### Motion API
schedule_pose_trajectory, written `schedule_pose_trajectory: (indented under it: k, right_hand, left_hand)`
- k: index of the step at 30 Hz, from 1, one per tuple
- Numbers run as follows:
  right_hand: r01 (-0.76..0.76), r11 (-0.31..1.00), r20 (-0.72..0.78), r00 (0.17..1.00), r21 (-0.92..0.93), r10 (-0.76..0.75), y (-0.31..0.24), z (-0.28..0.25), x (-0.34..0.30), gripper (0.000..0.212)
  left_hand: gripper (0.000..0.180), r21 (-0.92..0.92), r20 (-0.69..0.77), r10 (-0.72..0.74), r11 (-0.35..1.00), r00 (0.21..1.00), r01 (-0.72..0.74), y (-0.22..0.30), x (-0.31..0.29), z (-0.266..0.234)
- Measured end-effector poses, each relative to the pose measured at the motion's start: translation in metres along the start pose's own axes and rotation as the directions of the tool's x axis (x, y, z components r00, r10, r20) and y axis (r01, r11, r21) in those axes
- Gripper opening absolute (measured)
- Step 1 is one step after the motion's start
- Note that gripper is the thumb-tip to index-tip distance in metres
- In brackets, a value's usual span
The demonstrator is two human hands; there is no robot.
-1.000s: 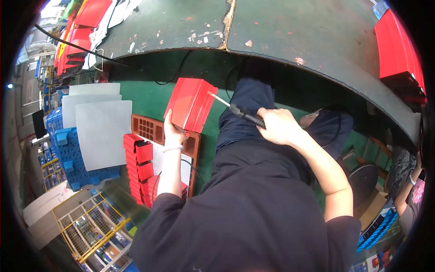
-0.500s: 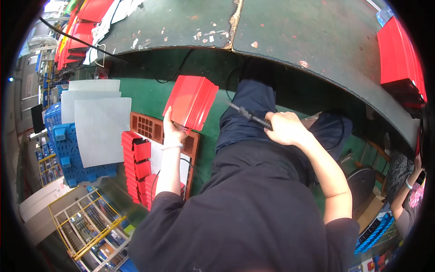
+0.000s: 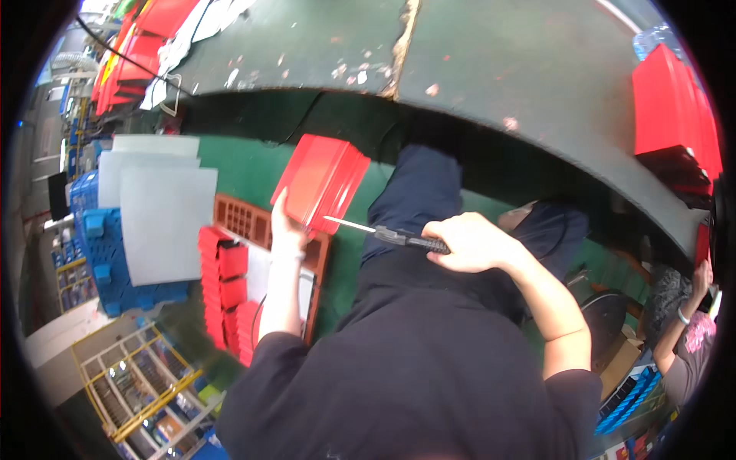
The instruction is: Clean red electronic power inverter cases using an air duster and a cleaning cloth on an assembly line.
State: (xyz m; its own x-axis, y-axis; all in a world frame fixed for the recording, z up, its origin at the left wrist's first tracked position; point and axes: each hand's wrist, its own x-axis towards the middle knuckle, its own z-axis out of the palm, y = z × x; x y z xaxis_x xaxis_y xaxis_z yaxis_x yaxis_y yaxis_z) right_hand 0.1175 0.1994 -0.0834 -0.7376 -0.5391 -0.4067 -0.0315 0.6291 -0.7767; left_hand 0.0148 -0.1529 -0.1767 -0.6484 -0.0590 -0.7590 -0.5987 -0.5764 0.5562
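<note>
Now we're seemingly midway, work unfinished: left hand (image 3: 287, 228) grips a ridged red piece (image 3: 310, 172), right hand (image 3: 473, 242) clasps a slim-tipped tool (image 3: 392, 236).

The block (image 3: 314, 178) is red, tool handle (image 3: 410, 240) seemingly black.

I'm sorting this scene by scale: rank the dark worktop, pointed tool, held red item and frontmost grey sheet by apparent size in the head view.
1. Dark worktop
2. Frontmost grey sheet
3. Held red item
4. Pointed tool
</note>
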Motion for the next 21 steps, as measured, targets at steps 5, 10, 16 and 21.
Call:
schedule_pose_trajectory:
  k: [5,10,16,21]
  right_hand:
    - [0.192,0.842,-0.212,0.973,0.504,-0.095,-0.020,-0.069,-0.037,0.029]
    - [0.283,0.705,-0.555,0.810,0.651,0.187,-0.011,-0.175,-0.052,0.030]
    - [-0.578,0.808,-0.966,0.255,-0.115,0.045,0.103,-0.235,-0.052,0.040]
    - [-0.171,0.984,-0.920,0.379,0.039,0.103,0.070,-0.201,-0.054,0.045]
  left_hand:
    - [0.053,0.025,0.121,0.083,0.996,0.989,-0.087,0.022,-0.018,-0.006]
    - [0.052,-0.004,0.323,0.129,0.991,0.938,-0.135,0.051,-0.046,-0.002]
    - [0.046,-0.133,0.463,0.192,0.980,0.865,-0.147,0.053,-0.065,0.039]
    - [0.045,-0.044,0.410,0.151,0.988,0.899,-0.146,0.036,-0.085,0.102]
